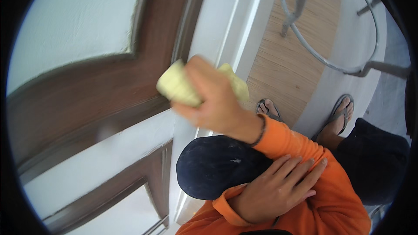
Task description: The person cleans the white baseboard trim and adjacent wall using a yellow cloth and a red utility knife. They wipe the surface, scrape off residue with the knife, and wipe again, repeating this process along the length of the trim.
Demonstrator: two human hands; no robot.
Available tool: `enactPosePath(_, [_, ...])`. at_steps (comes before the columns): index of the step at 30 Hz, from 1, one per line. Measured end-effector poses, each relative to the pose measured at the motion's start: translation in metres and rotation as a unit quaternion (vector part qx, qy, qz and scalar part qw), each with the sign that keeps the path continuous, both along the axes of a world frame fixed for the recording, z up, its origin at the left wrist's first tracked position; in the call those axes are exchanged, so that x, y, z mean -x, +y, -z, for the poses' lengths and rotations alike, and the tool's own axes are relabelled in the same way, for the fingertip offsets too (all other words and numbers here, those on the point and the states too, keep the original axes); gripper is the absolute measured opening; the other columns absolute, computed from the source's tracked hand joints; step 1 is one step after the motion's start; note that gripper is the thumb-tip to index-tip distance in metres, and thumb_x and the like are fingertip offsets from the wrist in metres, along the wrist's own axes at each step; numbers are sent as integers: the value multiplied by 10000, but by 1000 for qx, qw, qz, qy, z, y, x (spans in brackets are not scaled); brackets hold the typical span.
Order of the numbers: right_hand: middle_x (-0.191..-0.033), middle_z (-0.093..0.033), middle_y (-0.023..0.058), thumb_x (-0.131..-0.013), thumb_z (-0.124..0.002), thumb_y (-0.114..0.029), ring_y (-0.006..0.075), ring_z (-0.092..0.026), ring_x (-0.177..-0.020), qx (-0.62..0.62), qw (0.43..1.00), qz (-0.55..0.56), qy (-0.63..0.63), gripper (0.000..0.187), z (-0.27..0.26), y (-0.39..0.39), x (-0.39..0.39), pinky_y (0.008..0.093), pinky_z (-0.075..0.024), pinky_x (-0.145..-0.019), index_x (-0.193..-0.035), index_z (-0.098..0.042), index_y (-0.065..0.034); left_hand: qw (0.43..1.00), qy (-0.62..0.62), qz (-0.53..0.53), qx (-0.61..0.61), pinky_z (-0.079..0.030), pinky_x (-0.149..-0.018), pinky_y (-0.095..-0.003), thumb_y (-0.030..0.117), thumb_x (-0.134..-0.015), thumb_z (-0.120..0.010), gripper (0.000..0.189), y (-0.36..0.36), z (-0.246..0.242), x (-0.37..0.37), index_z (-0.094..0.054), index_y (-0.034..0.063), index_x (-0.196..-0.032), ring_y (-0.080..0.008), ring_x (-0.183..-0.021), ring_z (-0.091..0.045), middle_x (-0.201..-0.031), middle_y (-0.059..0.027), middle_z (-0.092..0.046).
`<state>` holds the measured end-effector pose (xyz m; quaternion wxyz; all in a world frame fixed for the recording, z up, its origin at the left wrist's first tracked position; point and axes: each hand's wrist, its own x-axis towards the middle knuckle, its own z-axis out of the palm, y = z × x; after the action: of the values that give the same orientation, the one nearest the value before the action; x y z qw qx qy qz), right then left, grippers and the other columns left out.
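My right hand [212,94], blurred, is closed around a folded pale-yellow sheet [178,85]; whether it is sandpaper or cloth cannot be told. One end of the sheet sticks out beyond my thumb, the other behind my knuckles. The hand is over the corner of a brown wooden frame [156,45] around a white panel [75,23]; contact with the wood cannot be made out. My left hand [277,189] lies palm down on my orange right sleeve [290,140], fingers spread, holding nothing. My dark-clothed knee [218,166] is just below my right wrist.
White trim [225,16] runs beside the brown frame. A second brown frame [130,189] is at lower left. At upper right, a grey metal stand with a ring [303,42] is on the wood-look floor [284,65]. My feet in flip-flops [343,111] are below it.
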<state>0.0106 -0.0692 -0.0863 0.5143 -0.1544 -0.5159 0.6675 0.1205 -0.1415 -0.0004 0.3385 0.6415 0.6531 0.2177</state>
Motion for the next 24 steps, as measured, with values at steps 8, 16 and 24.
enactPosePath(8, [-756,-632,97,-837,-732,-108,152,-635,-675,142,980,-130,41,184,43,-21,-11,335,-493,-590,-906,-610,11,994,88,0,61,-511,-944,-368,277,-757,-799,663,4,11,9,-585,0,-1320,-250,-1076,-626,-1177,-81,-644])
enactPosePath(16, [-720,-634,140,-893,-669,-131,211,-617,-590,145,986,-76,-19,192,0,67,8,361,-465,-555,-824,-602,35,995,40,12,86,-502,-974,-354,277,-752,-802,671,8,4,1,-581,1,-1321,-252,-1137,-614,-1202,-83,-636])
enactPosePath(24, [-710,-552,108,-809,-680,-30,195,-564,-577,29,998,-61,6,122,4,-9,-4,347,-441,-522,-815,-565,11,980,105,43,164,-521,-870,-318,341,-858,-732,674,-1,8,-1,-525,18,-1412,-216,-943,-649,-1087,-68,-672])
